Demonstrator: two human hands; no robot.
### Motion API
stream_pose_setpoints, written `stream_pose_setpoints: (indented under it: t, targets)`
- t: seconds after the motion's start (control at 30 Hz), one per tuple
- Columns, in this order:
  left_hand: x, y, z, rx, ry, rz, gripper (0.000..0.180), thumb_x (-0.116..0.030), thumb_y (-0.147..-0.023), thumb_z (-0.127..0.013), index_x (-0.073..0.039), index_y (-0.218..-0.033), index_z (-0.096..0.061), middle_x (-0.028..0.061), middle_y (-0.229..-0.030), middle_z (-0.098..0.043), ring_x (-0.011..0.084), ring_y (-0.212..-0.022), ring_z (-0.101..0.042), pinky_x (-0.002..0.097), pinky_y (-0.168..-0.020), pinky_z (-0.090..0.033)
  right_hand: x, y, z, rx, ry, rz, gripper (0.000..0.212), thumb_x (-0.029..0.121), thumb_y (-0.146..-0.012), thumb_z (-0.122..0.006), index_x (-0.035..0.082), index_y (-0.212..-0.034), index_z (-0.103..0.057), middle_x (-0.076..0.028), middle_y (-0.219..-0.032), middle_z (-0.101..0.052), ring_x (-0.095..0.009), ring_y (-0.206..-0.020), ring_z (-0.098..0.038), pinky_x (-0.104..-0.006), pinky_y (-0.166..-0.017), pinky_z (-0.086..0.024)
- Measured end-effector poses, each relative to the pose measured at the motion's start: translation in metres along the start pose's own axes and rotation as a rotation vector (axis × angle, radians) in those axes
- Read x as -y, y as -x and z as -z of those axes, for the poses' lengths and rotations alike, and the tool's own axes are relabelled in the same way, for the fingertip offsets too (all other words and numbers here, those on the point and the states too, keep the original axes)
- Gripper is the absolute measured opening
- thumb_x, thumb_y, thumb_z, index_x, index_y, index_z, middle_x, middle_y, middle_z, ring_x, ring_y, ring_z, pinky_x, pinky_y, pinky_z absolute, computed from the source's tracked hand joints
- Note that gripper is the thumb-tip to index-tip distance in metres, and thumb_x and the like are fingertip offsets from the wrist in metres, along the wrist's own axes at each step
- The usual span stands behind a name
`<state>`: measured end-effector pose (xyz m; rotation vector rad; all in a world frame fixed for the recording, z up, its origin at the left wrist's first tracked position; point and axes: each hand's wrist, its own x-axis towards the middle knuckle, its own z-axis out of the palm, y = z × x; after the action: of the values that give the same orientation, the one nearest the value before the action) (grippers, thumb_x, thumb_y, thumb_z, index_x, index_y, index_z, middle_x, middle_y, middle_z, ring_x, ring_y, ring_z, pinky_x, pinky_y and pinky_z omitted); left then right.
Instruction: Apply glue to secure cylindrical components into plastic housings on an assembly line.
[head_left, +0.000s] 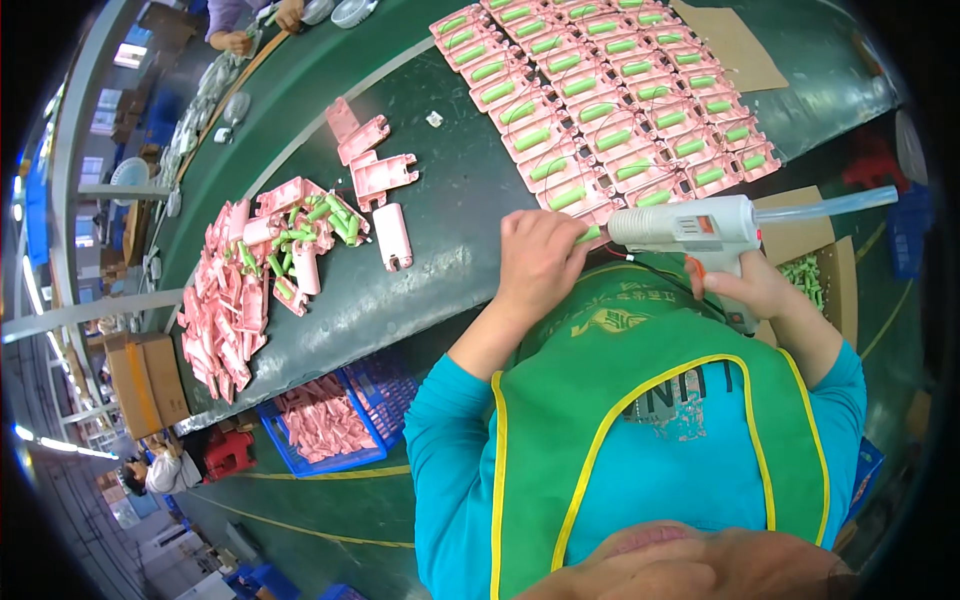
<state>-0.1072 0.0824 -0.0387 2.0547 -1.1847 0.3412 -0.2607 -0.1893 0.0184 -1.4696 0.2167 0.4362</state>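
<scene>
My right hand (735,285) is wrapped round the handle of a light grey glue gun (685,226), with a finger at its orange trigger. A translucent glue stick (830,205) juts from the gun's rear. The nozzle points left, close to the fingertips of my left hand (540,258), which is closed at the table's near edge. A green battery cell (590,234) shows at those fingertips; the rest of it is hidden. Just beyond, rows of pink plastic housings (610,140) lie side by side, with green cells and thin dark wires in them.
Left on the green table (450,180) lies a heap of pink housings (230,310) with loose green cells (335,215). A blue crate (330,455) of pink parts stands below. At right is a cardboard box (840,290) of green pieces. Another person's hands (240,40) work at far left.
</scene>
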Motion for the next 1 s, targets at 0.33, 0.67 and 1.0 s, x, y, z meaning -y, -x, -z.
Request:
stream_pose_setpoints:
  t: [0.33,0.67,1.0]
  targets:
    - [0.001,-0.002,-0.022,-0.014,-0.013,0.114,0.024,-0.01,-0.065,-0.081,-0.013,-0.083,-0.065,0.0028,-0.095,-0.059,0.0264,-0.095,-0.054,0.0401,-0.082,-0.039,0.006,0.005,-0.001,0.01,-0.042,0.117,0.056,0.027,-0.088,-0.064,-0.001,-0.133,-0.046,-0.009,-0.11,-0.059,-0.018,-0.101,-0.059,-0.0328,-0.087,-0.047]
    - [0.004,-0.002,-0.026,-0.03,-0.015,0.117,0.025,-0.01,-0.063,-0.082,-0.013,-0.082,-0.065,0.0026,-0.095,-0.058,0.0262,-0.096,-0.054,0.0399,-0.082,-0.039,0.007,-0.003,-0.001,0.028,-0.016,0.112,0.051,0.025,-0.09,-0.063,-0.001,-0.131,-0.047,-0.009,-0.109,-0.058,-0.017,-0.096,-0.06,-0.033,-0.085,-0.048]
    - [0.006,-0.001,-0.026,-0.028,-0.004,0.121,0.028,-0.011,-0.062,-0.082,-0.012,-0.082,-0.063,0.0028,-0.094,-0.058,0.0269,-0.096,-0.053,0.0403,-0.082,-0.039,-0.001,0.004,-0.003,-0.001,-0.031,0.089,0.057,0.028,-0.088,-0.067,-0.002,-0.131,-0.046,-0.01,-0.106,-0.058,-0.018,-0.09,-0.06,-0.0338,-0.077,-0.052]
